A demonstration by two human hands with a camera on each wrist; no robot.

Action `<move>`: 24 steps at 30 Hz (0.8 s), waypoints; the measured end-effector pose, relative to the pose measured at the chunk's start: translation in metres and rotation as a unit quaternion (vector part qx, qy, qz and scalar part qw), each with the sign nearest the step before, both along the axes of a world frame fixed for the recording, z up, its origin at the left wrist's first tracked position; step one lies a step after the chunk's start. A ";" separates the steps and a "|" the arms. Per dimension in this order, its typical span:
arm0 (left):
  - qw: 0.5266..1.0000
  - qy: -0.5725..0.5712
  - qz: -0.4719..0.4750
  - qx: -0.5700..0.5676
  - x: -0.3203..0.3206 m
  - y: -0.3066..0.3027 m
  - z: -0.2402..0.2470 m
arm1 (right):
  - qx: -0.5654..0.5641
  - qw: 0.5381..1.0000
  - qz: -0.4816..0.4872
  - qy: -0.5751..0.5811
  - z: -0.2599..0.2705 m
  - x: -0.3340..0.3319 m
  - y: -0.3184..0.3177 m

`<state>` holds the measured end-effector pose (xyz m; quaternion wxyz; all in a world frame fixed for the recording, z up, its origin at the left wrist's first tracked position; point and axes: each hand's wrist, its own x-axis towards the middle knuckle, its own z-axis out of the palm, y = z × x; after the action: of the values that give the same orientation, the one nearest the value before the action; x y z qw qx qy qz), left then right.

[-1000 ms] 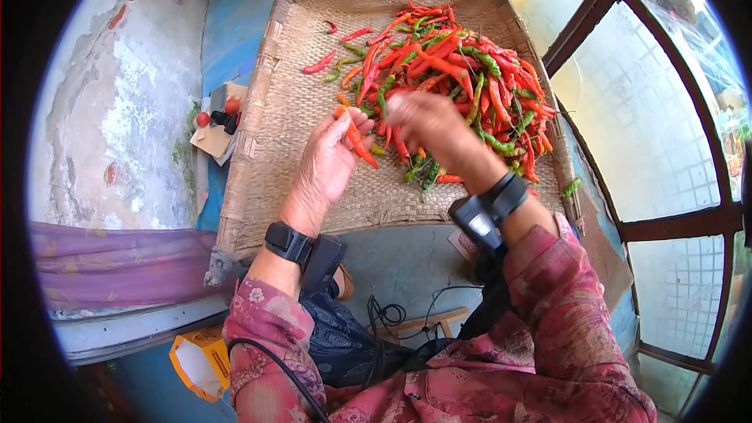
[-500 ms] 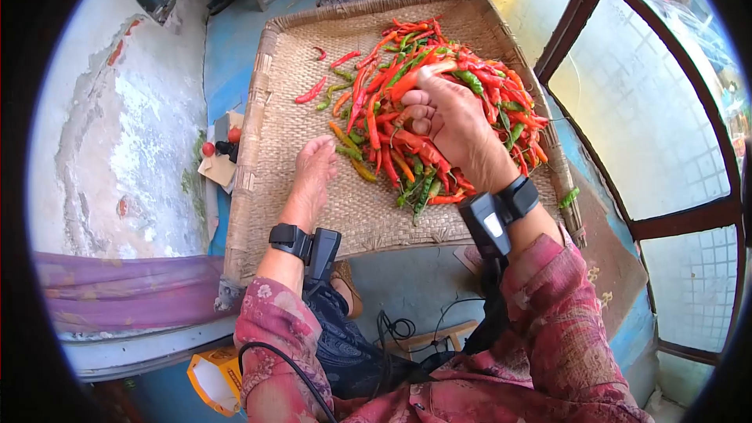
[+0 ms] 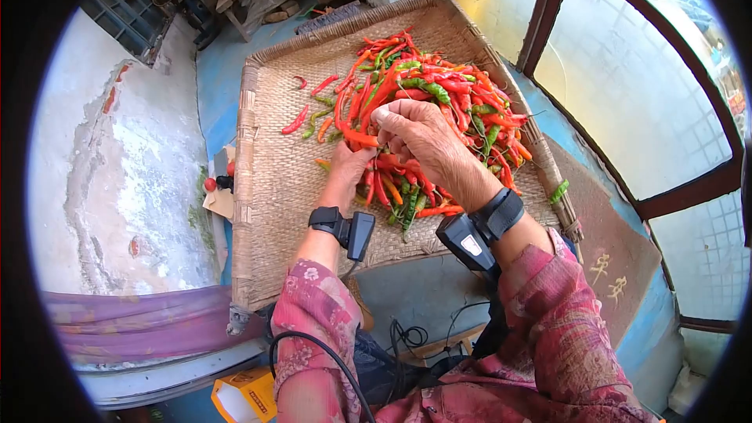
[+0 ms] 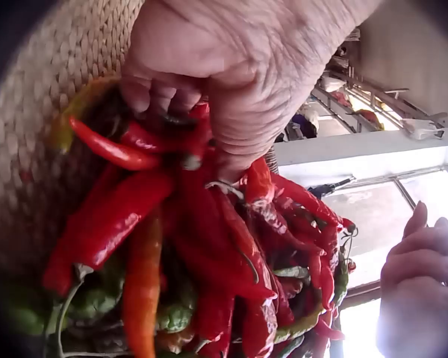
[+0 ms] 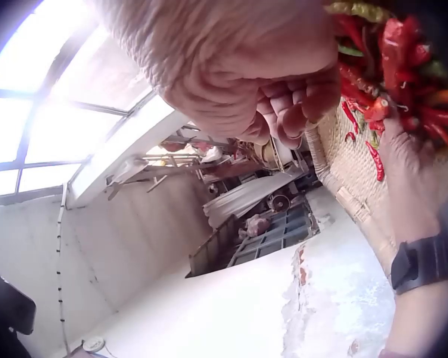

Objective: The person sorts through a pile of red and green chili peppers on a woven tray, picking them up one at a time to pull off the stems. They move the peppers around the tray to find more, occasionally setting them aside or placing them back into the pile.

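Note:
A heap of red, orange and green chili peppers (image 3: 462,98) lies in a shallow woven tray (image 3: 270,188). My left hand (image 3: 350,172) is at the near left edge of the heap, its thumb and fingers gripping a red chili pepper (image 5: 379,110) among the others. In the left wrist view, peppers partly hide the fingertips. Just right of it and above the heap is my right hand (image 3: 427,137), fingers curled and thumb against the index finger. Nothing shows between the fingers of the right hand (image 5: 284,104) in its own wrist view.
A few loose chilies (image 3: 296,120) lie on the tray's left part, and a green one (image 3: 559,191) is on its right rim. A peeling wall (image 3: 133,188) stands to the left, framed windows (image 3: 619,78) to the right. Black cables (image 3: 407,337) hang below the tray.
An orange-red chili lay in the left hand at first; half a second ago that hand showed none. The left hand has since reached into the heap, and the right has come back towards it.

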<state>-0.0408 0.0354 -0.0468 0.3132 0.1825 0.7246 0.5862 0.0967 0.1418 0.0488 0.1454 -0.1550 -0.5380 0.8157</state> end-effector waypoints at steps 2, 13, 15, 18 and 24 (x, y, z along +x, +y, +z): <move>1.000 0.002 -0.001 0.019 0.009 -0.001 0.002 | 0.026 1.000 -0.004 0.003 0.000 -0.001 0.001; 0.986 0.017 -0.004 0.164 0.034 -0.044 0.057 | 0.419 0.906 -0.044 -0.052 -0.035 -0.010 -0.018; 0.989 0.058 -0.020 0.132 0.034 -0.049 0.050 | 0.317 0.947 0.014 -0.050 -0.048 -0.018 -0.024; 0.995 0.078 -0.057 0.036 0.051 -0.051 0.048 | 0.286 0.956 0.045 -0.040 -0.055 -0.021 -0.036; 0.972 0.224 -0.072 -0.024 0.046 -0.046 0.000 | 0.103 0.993 0.011 -0.056 -0.058 -0.027 -0.057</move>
<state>0.0049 -0.0106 -0.0465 0.1884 0.3533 0.7751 0.4888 0.0692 0.0850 -0.0096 0.1209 -0.1789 -0.6279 0.7478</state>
